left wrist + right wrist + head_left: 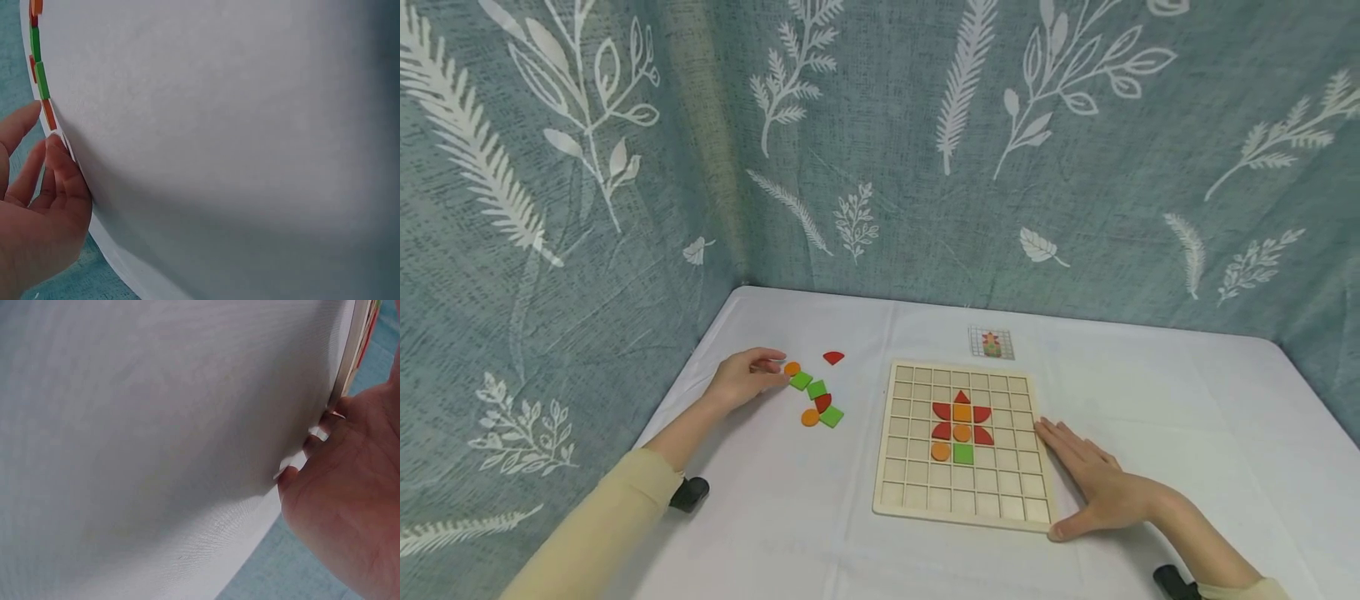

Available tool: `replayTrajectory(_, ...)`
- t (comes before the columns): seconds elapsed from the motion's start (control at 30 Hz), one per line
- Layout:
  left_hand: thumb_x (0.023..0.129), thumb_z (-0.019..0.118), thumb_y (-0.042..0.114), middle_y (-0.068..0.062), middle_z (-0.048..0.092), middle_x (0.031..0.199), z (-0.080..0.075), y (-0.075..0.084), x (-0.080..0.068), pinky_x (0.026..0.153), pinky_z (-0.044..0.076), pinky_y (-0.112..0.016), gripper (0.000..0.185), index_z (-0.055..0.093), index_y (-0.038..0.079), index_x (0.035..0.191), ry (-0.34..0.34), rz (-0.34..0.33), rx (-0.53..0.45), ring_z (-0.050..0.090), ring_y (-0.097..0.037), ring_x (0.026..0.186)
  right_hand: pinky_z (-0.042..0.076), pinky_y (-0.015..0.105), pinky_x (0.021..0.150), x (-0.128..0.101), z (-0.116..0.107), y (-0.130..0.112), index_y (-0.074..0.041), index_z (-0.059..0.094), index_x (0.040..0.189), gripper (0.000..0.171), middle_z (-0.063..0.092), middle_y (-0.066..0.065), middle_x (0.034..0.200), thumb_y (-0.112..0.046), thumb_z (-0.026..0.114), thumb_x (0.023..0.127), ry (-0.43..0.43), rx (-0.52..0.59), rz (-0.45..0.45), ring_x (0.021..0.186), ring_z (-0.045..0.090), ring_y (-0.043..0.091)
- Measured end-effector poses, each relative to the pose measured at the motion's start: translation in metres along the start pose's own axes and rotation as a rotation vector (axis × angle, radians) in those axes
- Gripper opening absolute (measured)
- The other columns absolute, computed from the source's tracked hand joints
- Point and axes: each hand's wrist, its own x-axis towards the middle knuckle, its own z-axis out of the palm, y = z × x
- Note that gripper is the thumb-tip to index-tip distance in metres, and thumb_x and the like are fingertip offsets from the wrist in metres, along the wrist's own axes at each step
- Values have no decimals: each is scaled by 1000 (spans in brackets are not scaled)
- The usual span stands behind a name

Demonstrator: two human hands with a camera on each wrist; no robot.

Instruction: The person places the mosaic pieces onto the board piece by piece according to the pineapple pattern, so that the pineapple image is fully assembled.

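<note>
**Left hand at loose tiles, right hand steadying grid board**

The left hand point(747, 377) is placed near the surface's left edge, fingertips touching the orange round tile point(792, 368) at the far end of a loose row; fingers are extended, nothing is clamped. The green square tiles point(801, 381), a red quarter-round and a second orange disc point(809, 417) lie in that row.

The right hand point(1093, 487) is laid flat, fingers spread, against the right edge of the wooden grid board point(964, 502), which is partly filled with a flower pattern.

Handling judgement: the tiles are judged light, rigid, thin and smooth. Being flat on the cloth-covered surface point(1187, 400), each is best pinched by opposite edges or slid first. The board is judged stiff and prone to sliding.
</note>
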Motion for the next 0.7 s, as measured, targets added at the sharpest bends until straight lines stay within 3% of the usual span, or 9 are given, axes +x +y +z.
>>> replayTrajectory(0.17, 90, 68, 15, -15, 64, 101, 1, -1, 6, 84, 48, -38, 40, 62, -4, 125, -21, 31, 39, 58, -32, 101, 11, 72, 104, 0, 2, -1, -11, 4, 157, 127, 8, 19, 161, -55, 83, 67, 12, -9, -6, 142, 6, 50)
replayTrajectory(0.43, 90, 69, 13, -9, 61, 91, 2, -2, 11, 76, 47, -30, 37, 64, -4, 122, -36, 56, 48, 57, -28, 92, 10, 72, 104, 0, 3, -1, -11, 4, 157, 127, 6, 19, 161, -54, 83, 68, 6, -5, -5, 142, 6, 50)
replayTrajectory(0.7, 88, 71, 13, -9, 62, 89, 6, -4, 12, 72, 46, -30, 30, 68, -4, 113, 16, 80, 64, 57, -27, 88, 10, 72, 104, 0, 2, -1, -11, 3, 157, 127, 5, 19, 161, -54, 83, 68, -1, 0, -1, 143, 4, 49)
